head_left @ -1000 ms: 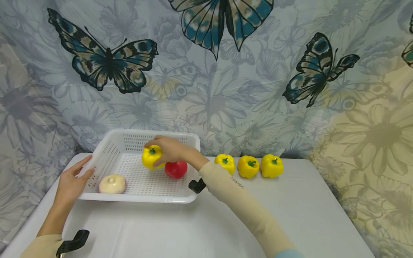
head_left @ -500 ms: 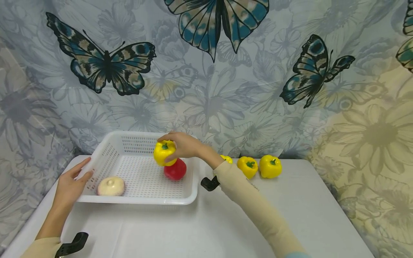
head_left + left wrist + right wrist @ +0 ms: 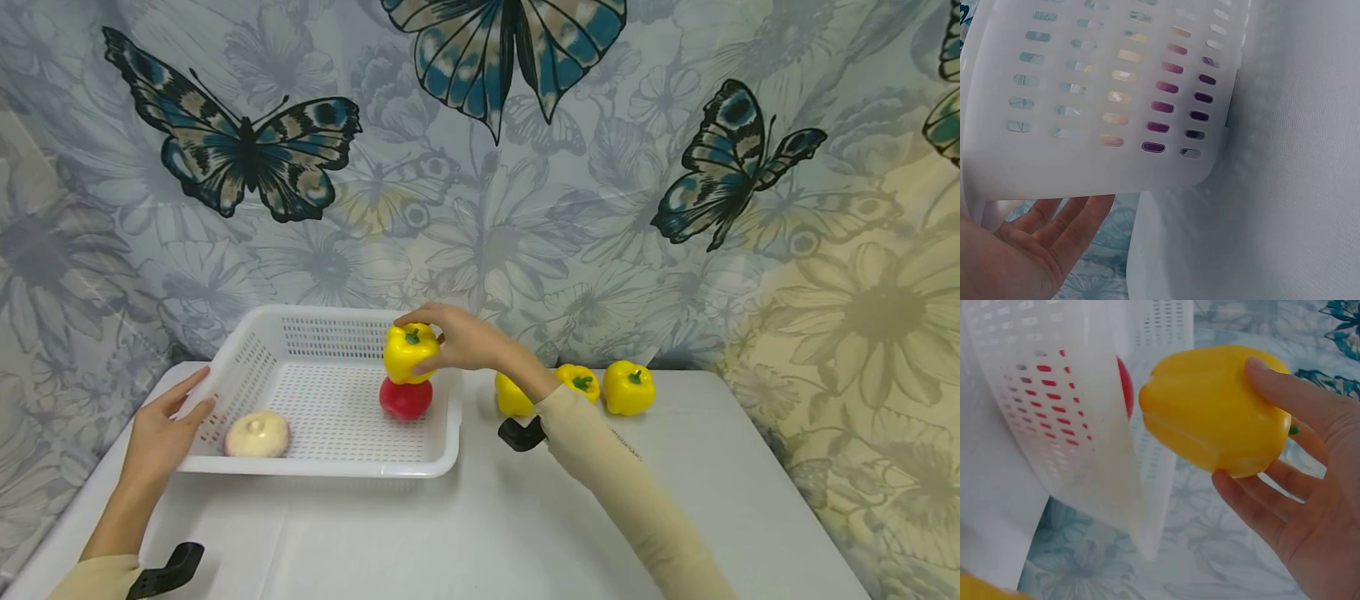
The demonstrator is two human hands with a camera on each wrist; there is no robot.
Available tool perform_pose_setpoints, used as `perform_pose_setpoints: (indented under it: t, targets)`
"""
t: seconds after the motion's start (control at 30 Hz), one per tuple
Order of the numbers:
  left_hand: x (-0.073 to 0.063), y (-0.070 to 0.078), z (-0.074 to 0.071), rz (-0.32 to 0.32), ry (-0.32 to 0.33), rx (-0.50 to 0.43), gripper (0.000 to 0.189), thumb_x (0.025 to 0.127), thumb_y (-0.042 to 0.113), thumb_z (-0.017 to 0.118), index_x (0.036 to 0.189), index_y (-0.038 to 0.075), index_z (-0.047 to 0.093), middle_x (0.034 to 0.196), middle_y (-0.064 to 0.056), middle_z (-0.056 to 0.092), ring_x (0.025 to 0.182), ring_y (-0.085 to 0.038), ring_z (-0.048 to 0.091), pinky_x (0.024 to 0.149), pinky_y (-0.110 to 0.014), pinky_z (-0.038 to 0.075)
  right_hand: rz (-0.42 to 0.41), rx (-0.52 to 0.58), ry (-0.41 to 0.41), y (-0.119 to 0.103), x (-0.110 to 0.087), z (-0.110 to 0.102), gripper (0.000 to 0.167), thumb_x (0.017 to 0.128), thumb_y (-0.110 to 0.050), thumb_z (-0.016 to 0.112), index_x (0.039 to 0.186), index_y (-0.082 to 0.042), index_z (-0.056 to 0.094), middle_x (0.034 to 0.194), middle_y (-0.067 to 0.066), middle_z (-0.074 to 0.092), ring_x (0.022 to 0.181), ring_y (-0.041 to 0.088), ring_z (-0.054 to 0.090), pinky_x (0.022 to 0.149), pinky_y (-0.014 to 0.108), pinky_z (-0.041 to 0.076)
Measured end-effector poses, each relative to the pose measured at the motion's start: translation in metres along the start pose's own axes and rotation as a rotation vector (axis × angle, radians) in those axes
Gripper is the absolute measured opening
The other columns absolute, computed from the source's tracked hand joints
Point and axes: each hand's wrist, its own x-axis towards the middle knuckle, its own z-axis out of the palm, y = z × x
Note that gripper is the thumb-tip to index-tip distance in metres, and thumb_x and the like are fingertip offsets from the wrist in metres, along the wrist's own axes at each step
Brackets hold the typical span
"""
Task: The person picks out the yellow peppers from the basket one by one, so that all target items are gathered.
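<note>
My right hand (image 3: pixel 474 340) holds a yellow bell pepper (image 3: pixel 410 353) between thumb and fingertips, its green stem facing up in the head view. The pepper is raised near the right end of a white perforated basket (image 3: pixel 322 467) and overlaps a red, tomato-like vegetable (image 3: pixel 406 400) lying inside. The right wrist view shows the held pepper (image 3: pixel 1210 409) beside the basket's rim. At the basket's left front corner my left hand (image 3: pixel 160 429) grips the rim, thumb at the edge, fingers (image 3: pixel 1079 231) along the outer wall. A pale onion (image 3: pixel 257 435) sits in that corner.
To the basket's right, on the white table (image 3: pixel 420 533), are three more yellow peppers: a near one (image 3: pixel 513 397) partly covered by my right wrist, a middle one (image 3: pixel 579 380) and a far one (image 3: pixel 629 388). A butterfly-patterned cloth (image 3: pixel 480 250) hangs behind.
My right hand has carried the yellow bell pepper rightward and slightly up, from over the basket's middle to its right end. The left hand stays at its corner.
</note>
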Motion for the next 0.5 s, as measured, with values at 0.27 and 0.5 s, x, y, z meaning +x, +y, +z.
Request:
perform_pose_setpoints:
  t: [0.27, 0.5]
  targets:
    - [-0.003, 0.003, -0.002, 0.004, -0.011, -0.019, 0.056, 0.102, 0.031, 0.048, 0.154, 0.016, 0.030, 0.156, -0.025, 0.026, 0.136, -0.052, 0.031, 0.096, -0.066, 0.036, 0.024, 0.031, 0.034, 0.010, -0.017, -0.009, 0.065, 0.079, -0.023, 0.084, 0.138, -0.012, 0.056, 0.139, 0.002, 0.055, 0.124, 0.019, 0.050, 0.091, 0.033, 0.051]
    - [0.002, -0.003, 0.001, -0.003, -0.003, 0.013, 0.056, 0.102, 0.036, 0.048, 0.154, 0.024, 0.031, 0.157, -0.022, 0.027, 0.134, -0.049, 0.036, 0.088, -0.056, 0.046, 0.020, 0.009, 0.052, 0.014, -0.029, -0.020, 0.065, 0.080, -0.023, 0.083, 0.138, -0.011, 0.056, 0.140, 0.003, 0.055, 0.129, 0.021, 0.048, 0.093, 0.035, 0.050]
